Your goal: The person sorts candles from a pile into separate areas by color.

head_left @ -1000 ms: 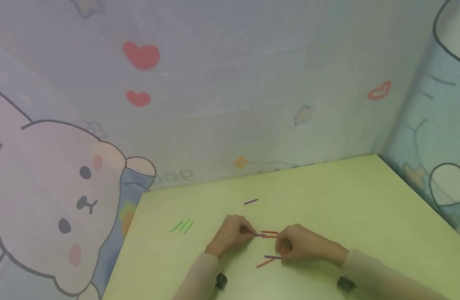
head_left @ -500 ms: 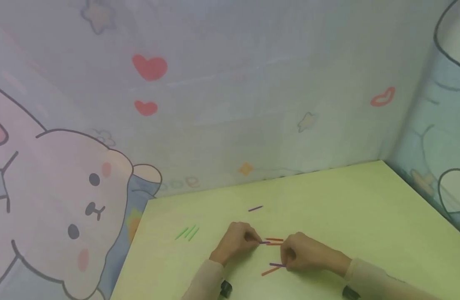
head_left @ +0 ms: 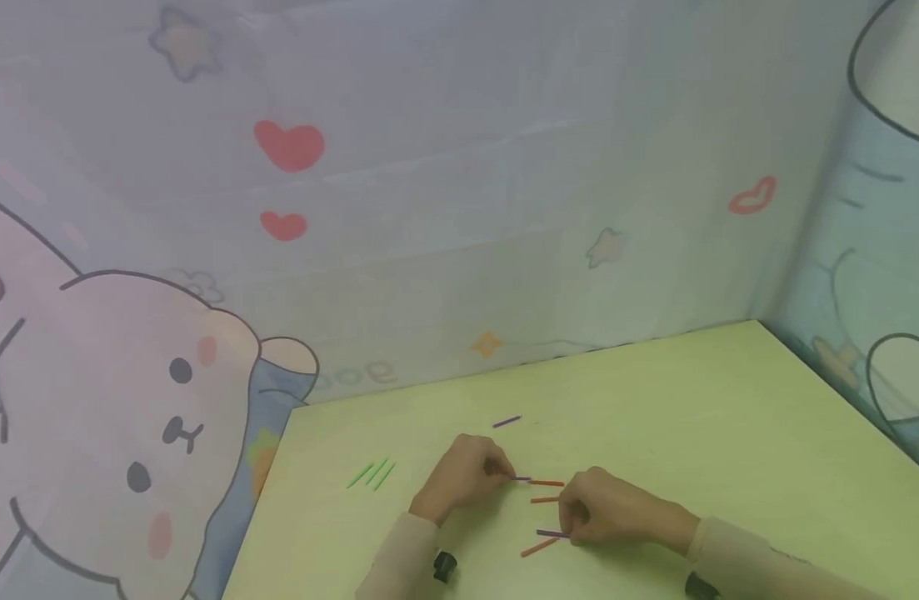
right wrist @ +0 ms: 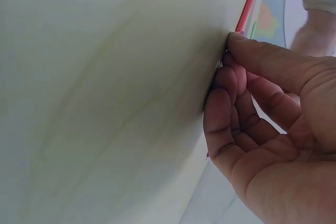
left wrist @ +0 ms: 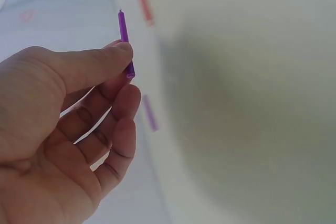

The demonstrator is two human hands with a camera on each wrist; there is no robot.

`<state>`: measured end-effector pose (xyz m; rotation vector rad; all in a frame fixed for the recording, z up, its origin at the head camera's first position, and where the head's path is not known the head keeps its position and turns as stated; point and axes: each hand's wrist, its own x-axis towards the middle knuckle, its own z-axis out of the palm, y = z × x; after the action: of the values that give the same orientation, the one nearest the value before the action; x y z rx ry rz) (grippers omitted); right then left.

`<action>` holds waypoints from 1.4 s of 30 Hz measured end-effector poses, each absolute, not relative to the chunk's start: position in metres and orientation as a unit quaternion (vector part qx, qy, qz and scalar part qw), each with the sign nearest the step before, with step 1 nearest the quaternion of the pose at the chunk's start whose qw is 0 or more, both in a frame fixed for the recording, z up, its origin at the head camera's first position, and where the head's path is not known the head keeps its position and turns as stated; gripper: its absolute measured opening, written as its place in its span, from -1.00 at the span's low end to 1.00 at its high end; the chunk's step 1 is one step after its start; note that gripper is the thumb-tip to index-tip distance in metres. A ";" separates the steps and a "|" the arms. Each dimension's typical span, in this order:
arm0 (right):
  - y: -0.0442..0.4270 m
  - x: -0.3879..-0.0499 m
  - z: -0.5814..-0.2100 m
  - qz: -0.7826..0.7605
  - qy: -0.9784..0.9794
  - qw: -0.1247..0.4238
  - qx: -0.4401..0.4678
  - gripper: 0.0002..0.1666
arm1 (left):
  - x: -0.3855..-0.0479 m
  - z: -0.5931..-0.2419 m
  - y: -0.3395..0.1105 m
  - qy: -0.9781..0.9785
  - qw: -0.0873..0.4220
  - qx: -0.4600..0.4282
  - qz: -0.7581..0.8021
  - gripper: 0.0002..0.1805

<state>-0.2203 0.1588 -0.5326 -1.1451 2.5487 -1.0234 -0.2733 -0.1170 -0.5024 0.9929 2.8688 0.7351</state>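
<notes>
In the head view my left hand point(head_left: 465, 475) pinches a slim purple candle point(head_left: 521, 479) between thumb and fingertips. The left wrist view shows this purple candle point(left wrist: 124, 30) with a fine wick-like tip. Its tip is close to the left end of a red candle point(head_left: 546, 483); whether they touch I cannot tell. My right hand point(head_left: 605, 504) pinches the right end of a second red candle point(head_left: 545, 500), also a red candle point(right wrist: 244, 14) in the right wrist view. Near its lower fingers lie another purple candle point(head_left: 551, 533) and another red candle point(head_left: 537, 548).
Three green candles point(head_left: 372, 474) lie side by side at the left of the pale yellow-green table point(head_left: 691, 400). A lone purple candle point(head_left: 507, 422) lies farther back. A cartoon-printed backdrop point(head_left: 429, 283) stands behind the table.
The red candle in my right hand has moved nearer to me, away from the other red candle, widening the gap between them. My left hand still pinches the purple candle.
</notes>
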 end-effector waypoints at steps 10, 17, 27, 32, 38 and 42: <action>0.160 -0.219 -0.531 -0.347 0.851 0.071 -0.389 -0.70 | -0.289 -0.456 -0.125 0.916 -0.017 0.314 0.250 -0.89; 0.159 -0.218 -0.528 -0.344 0.855 0.085 -0.378 -0.69 | -0.310 -0.446 -0.128 0.917 -0.024 0.303 0.257 -0.89; 0.157 -0.217 -0.525 -0.340 0.860 0.081 -0.371 -0.68 | -0.337 -0.455 -0.129 0.921 -0.025 0.267 0.283 -0.88; 0.156 -0.219 -0.524 -0.333 0.864 0.072 -0.369 -0.69 | -0.349 -0.469 -0.131 0.925 -0.020 0.246 0.289 -0.90; 0.156 -0.218 -0.528 -0.341 0.865 0.072 -0.361 -0.71 | -0.359 -0.491 -0.131 0.926 -0.020 0.232 0.296 -0.91; 0.156 -0.217 -0.532 -0.341 0.867 0.069 -0.356 -0.69 | -0.362 -0.504 -0.129 0.930 -0.013 0.218 0.297 -0.90</action>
<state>-0.2167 0.1560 -0.5318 -1.0726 2.6105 -1.0258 -0.3619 -0.1290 -0.5043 0.6895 2.9445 0.9405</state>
